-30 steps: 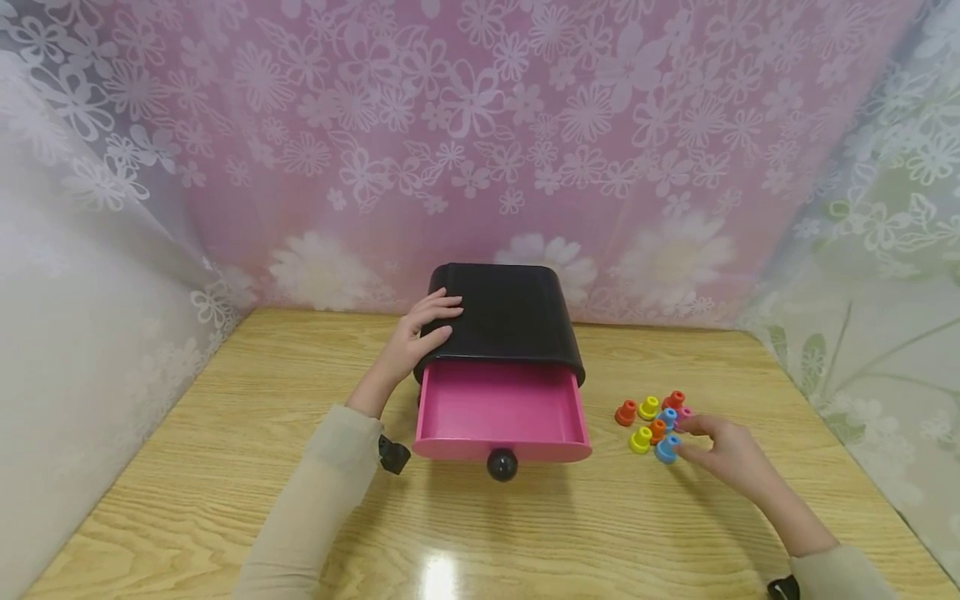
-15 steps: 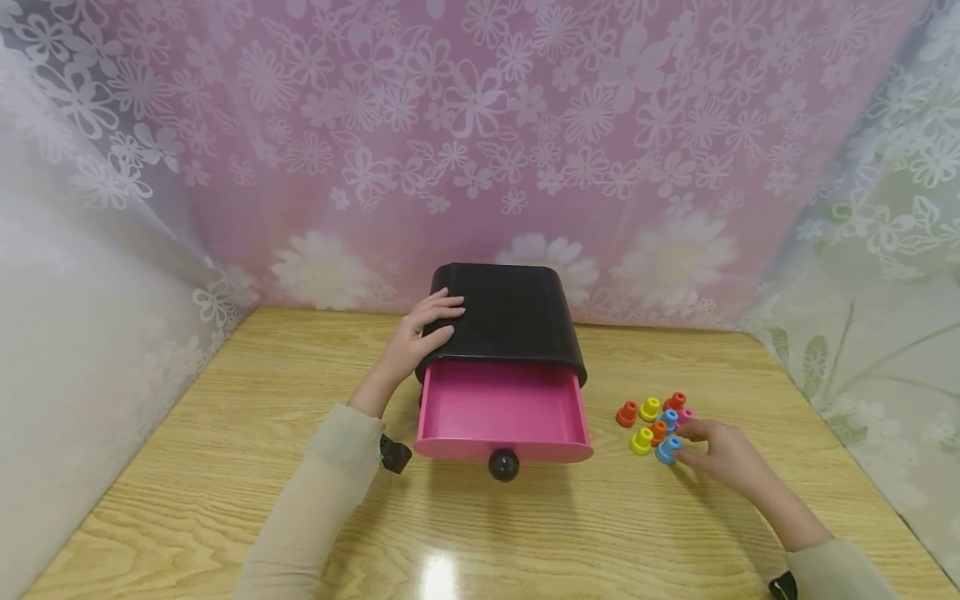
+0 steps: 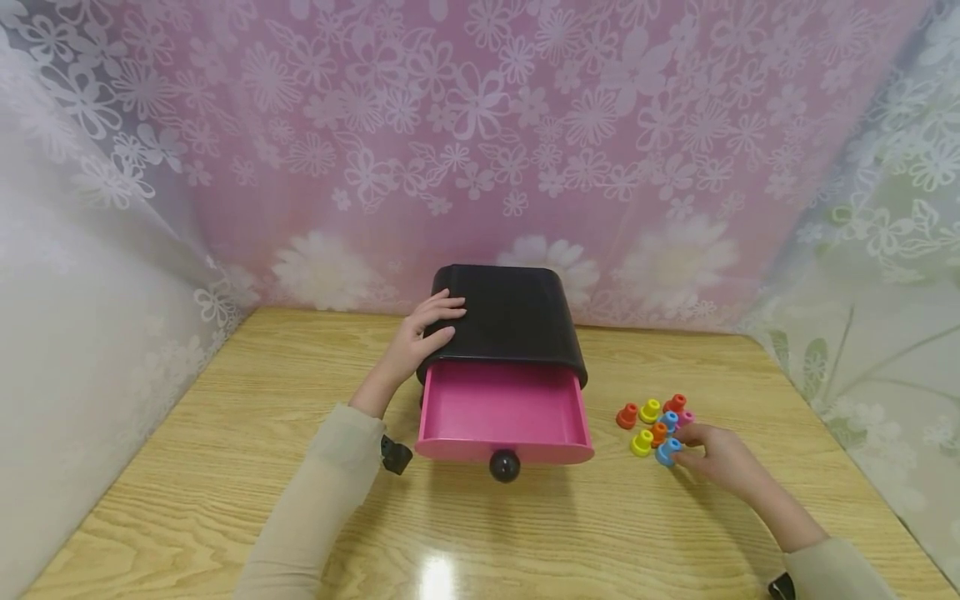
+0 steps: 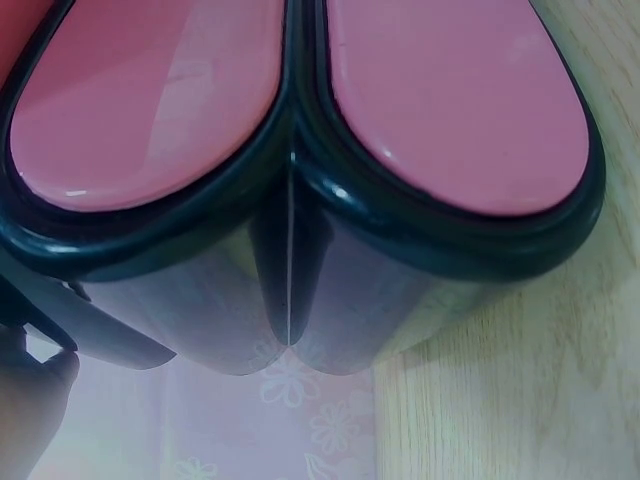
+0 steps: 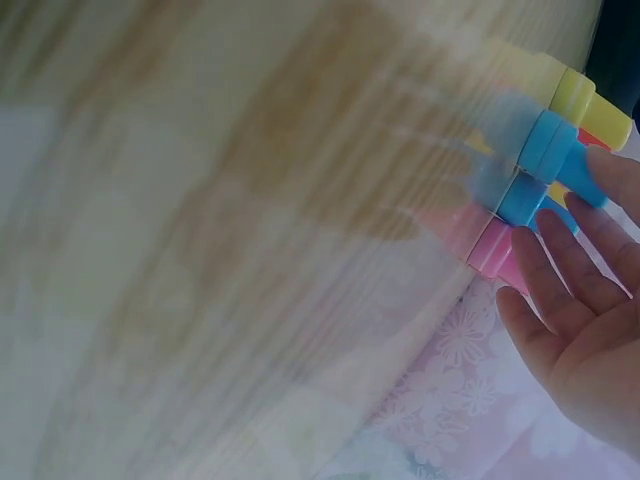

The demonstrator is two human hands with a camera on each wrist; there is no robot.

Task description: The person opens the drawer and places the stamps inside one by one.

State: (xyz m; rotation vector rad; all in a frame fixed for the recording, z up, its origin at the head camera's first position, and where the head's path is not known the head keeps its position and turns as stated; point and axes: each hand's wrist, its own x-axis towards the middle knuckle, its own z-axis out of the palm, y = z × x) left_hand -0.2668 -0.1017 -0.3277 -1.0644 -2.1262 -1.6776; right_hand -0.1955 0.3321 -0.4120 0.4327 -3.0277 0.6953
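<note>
My left hand (image 3: 416, 343) rests flat, fingers straight, on the black box (image 3: 508, 321) above its open pink drawer (image 3: 501, 410). My right hand (image 3: 716, 461) touches the blue peg (image 3: 666, 451) with relaxed fingertips; I cannot tell if it grips. Peg sits on the table (image 3: 187, 467), right of the drawer, nearest of 7.

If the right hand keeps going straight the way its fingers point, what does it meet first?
Probably the blue peg: the right hand has its fingertips at it, pointing left toward the cluster. Next in line look the orange peg and yellow peg; depth is unclear.
</note>
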